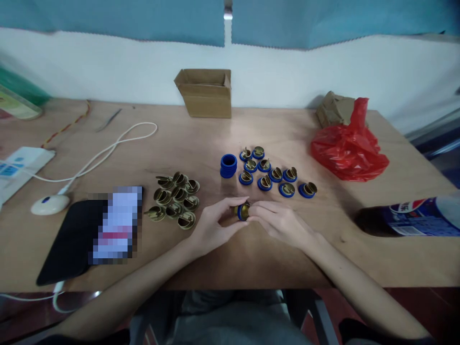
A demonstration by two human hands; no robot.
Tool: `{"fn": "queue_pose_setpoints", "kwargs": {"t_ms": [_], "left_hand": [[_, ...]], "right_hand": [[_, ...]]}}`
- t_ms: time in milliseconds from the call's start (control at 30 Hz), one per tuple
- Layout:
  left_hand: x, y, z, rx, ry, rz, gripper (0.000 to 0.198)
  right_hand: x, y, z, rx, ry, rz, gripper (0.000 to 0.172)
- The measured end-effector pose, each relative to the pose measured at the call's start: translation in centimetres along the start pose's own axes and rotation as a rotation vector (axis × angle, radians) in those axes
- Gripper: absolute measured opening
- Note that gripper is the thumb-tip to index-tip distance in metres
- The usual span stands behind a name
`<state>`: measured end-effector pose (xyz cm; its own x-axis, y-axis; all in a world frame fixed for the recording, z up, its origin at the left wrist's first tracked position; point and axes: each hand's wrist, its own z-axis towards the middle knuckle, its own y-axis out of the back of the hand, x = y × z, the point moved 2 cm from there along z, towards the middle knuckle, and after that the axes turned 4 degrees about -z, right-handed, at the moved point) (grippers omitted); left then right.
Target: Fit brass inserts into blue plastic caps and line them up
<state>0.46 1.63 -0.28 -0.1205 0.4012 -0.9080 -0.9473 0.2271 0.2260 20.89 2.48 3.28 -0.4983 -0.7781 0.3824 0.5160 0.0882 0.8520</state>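
Between my two hands, just above the front of the table, is a round brass-coloured metal piece with a blue ring (243, 211) around it. My left hand (214, 225) grips its left side between thumb and fingers. The fingers of my right hand (278, 219) close on its right side. To the left lies a cluster of several brass-coloured pieces with raised flaps (178, 194), without blue rings. Beyond my hands stands a stack of blue rings (228, 166). Right of that stack, several brass-coloured pieces seated in blue rings (266, 182) are spread out.
An open cardboard box (208, 100) stands by the wall. On the right are a red plastic bag (350, 151), a brown paper package (334, 109) and a cola bottle (406, 218) on its side. A phone (117, 225), a black slab (72, 239) and a white cable (108, 153) lie left.
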Motion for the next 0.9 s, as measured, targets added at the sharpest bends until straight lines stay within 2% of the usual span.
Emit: {"fn": "queue_pose_setpoints", "kwargs": {"t_ms": [233, 400, 567, 900], "left_hand": [[-1.0, 0.1, 0.2, -0.031, -0.166, 0.052, 0.035], [-1.6, 0.3, 0.1, -0.033, -0.3, 0.133, 0.035], [-1.5, 0.3, -0.3, -0.039, -0.363, 0.184, 0.038], [-1.4, 0.0, -0.8, -0.065, -0.391, 0.238, 0.036]], "right_hand": [[1.1, 0.3, 0.3, -0.201, 0.183, -0.204, 0.034], [1.8, 0.5, 0.3, -0.283, 0.259, -0.295, 0.032], [1.9, 0.6, 0.4, -0.288, 0.258, -0.272, 0.031], [1.8, 0.6, 0.4, -0.23, 0.262, -0.265, 0.036]]}}
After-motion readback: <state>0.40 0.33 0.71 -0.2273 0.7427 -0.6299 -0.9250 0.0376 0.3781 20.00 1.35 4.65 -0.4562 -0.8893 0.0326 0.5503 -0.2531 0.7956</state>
